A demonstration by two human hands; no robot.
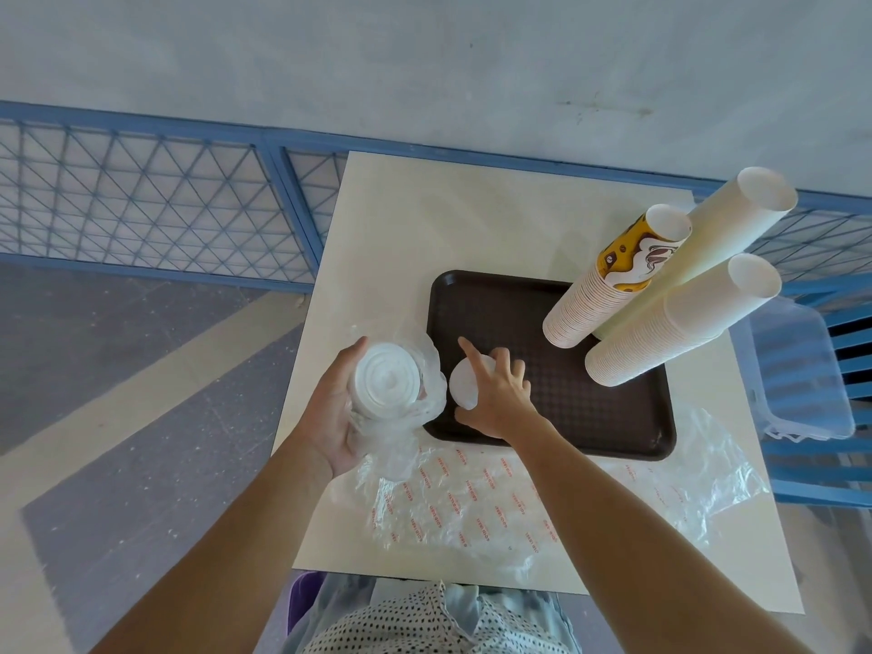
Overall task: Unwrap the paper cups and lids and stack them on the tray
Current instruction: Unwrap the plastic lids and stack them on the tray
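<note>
A dark brown tray (557,384) lies on the cream table. Three tall stacks of paper cups stand on its right side: a yellow-printed stack (608,285) and two plain white stacks (679,323), (736,219). My left hand (330,413) grips a stack of white lids (384,377) still partly in clear plastic wrap, held just left of the tray. My right hand (495,394) holds a few white lids (463,384) over the tray's left edge, index finger pointing up.
Crumpled clear wrappers with red print (472,507) lie on the table's near side. A clear plastic bin (802,370) sits on a blue chair at the right. A blue mesh fence (141,205) runs behind the table.
</note>
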